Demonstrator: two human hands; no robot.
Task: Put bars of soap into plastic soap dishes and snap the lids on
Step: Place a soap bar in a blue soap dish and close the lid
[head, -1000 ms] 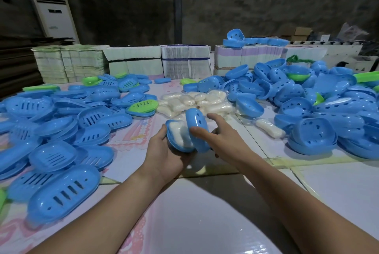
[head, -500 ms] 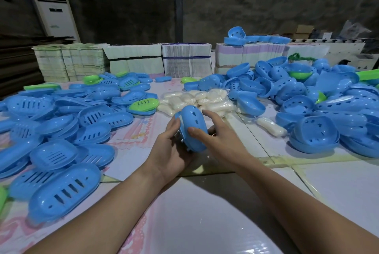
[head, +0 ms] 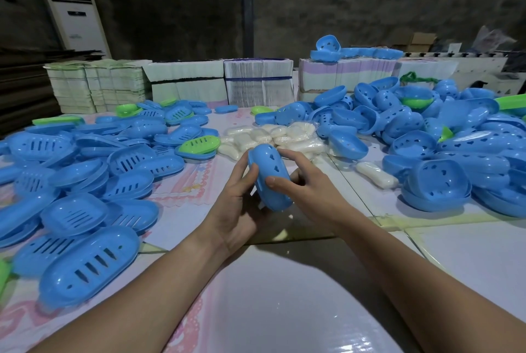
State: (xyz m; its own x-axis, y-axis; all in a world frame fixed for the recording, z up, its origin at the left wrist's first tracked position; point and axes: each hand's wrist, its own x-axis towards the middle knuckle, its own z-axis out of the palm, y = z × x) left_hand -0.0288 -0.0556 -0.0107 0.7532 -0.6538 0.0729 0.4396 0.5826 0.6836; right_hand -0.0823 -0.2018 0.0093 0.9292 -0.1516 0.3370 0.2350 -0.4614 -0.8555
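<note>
I have the blue soap dish (head: pixel 269 177) held up off the table (head: pixel 284 310) at the centre of my view, stood on its edge with the perforated shell facing me. My left hand (head: pixel 237 204) cups it from the 9 o'clock side, fingers curled behind and under it. My right hand (head: pixel 308 190) pinches it from 3 o'clock, thumb pressed on the near face and the index finger reaching over the top end, so both grips are closed on the dish. I cannot see the seam between the halves well enough to say whether it has latched, and the bar inside is hidden.

I judge the dish to be light, thin moulded plastic: stiff along the rim, a little springy across the domed face, and smooth enough to slide under dry fingers. The safest hold is across the long edges, close to the rim, where pressure closes the halves instead of bowing the shell. Squeezing the middle of the dome would flex it and might pop the seam.

The wrapped soap bars (head: pixel 279 136) lie heaped at 12 o'clock; they look slick in their film and slightly soft. Slotted lids (head: pixel 85 264) spread from 7 to 10 o'clock, and empty shells (head: pixel 438 181) pile up from 1 to 3 o'clock.
</note>
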